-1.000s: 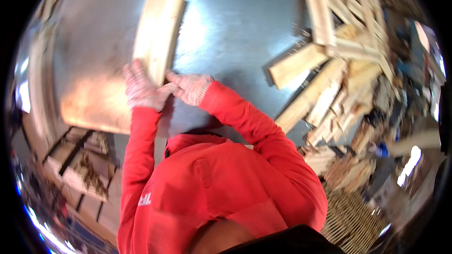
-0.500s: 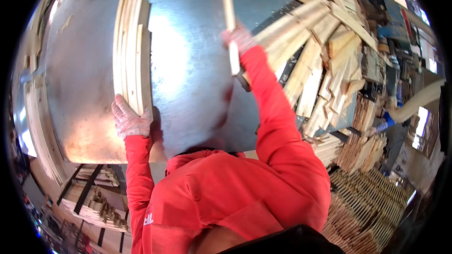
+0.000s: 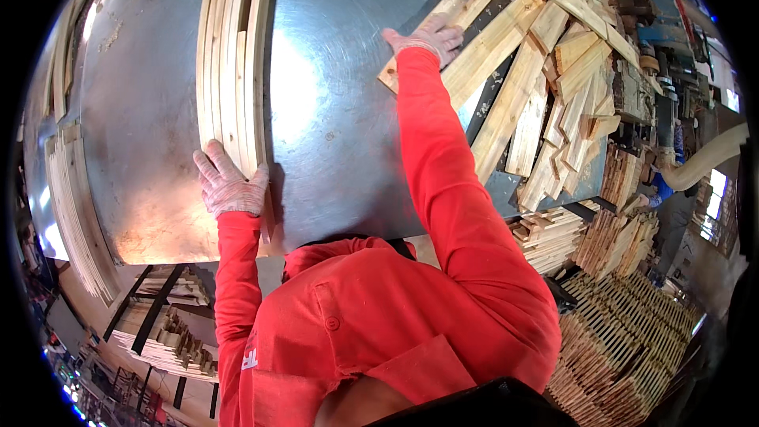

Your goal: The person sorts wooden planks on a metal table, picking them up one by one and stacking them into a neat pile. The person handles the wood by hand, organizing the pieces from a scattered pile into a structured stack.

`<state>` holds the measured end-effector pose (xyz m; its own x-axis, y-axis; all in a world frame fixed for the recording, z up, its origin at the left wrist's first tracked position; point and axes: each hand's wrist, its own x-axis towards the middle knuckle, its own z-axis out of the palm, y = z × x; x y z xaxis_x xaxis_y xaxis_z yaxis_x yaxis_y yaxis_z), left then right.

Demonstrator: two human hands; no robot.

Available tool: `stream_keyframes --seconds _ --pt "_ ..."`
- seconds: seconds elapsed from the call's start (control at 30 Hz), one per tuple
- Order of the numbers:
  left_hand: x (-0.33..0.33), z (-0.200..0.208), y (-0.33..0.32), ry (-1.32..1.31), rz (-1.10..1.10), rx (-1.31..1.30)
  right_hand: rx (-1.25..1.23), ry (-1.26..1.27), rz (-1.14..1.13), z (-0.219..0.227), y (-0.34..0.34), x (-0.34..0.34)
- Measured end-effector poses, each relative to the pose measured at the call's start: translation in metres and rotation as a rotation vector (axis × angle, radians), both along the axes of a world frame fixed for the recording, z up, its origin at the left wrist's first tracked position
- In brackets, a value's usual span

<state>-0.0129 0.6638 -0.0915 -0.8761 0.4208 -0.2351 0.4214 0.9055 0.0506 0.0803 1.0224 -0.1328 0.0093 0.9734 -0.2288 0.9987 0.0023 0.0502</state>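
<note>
A row of long pale wooden strips [image 3: 229,71] stands side by side on the metal tabletop, left of the middle. My left hand [image 3: 232,187], in a thin pale glove, rests on their near ends with fingers spread. Off to the right, my gloved right hand [image 3: 431,39] lies with fingers stretched over a wooden board [image 3: 472,0], near that board's lower end. It touches or hovers just over the wood; I cannot tell which. This board lies slanted beside a loose heap of boards [image 3: 506,111].
The shiny metal table [image 3: 340,142] spans the front. Another bundle of strips [image 3: 79,205] lies along its left side. Stacked slats [image 3: 624,332] stand at the lower right, and more stacked wood [image 3: 162,340] sits below the table's left edge. A pale hose [image 3: 711,160] curves at far right.
The strip my right hand held has been let go and now lies at the right side of the row. My right hand has moved right, to the slanted board; my left stays at the row.
</note>
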Motion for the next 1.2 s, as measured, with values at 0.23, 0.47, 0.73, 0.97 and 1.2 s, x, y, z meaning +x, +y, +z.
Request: stream_keyframes --seconds 0.23,0.47,0.73,0.97,1.2 --pt "0.0 0.005 -0.004 -0.007 0.04 0.061 -0.351 1.53 -0.006 -0.071 -0.037 0.064" --pt "-0.011 0.002 -0.021 -0.039 0.028 0.054 -1.324 1.925 -0.208 -0.046 -0.189 0.052" --pt "0.007 0.016 -0.016 -0.031 -0.017 -0.055 -1.255 1.215 0.458 -0.03 -0.23 -0.003" --pt "0.013 -0.02 -0.025 0.167 -0.072 -0.017 0.325 -0.167 1.034 -0.008 0.059 -0.066" --pt "0.013 -0.013 -0.024 0.165 -0.095 -0.017 0.219 0.038 1.259 -0.03 0.083 -0.086"
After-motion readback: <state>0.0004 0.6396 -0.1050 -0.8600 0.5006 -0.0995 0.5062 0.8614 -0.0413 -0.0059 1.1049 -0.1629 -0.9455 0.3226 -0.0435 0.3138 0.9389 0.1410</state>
